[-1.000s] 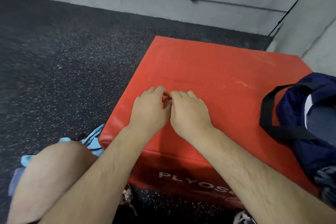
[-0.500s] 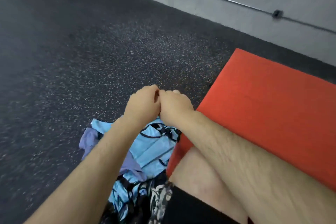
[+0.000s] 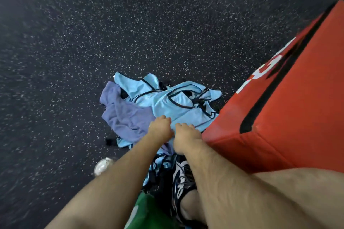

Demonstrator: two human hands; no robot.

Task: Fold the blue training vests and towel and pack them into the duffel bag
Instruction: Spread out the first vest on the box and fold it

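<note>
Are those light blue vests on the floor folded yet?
Not folded: the vests lie crumpled in a heap beside the towel.

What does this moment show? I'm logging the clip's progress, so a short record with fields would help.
floor: dark speckled floor
vests: light blue vests, crumpled in a heap on the floor against the red box
towel: purple towel, bunched and unfolded on the heap's left side
left hand: left hand down at the heap where towel meets vests; fingertips hidden, grip unclear
right hand: right hand beside it over the vests; grip unclear
duffel bag: not in view
folded so far: nothing
</note>
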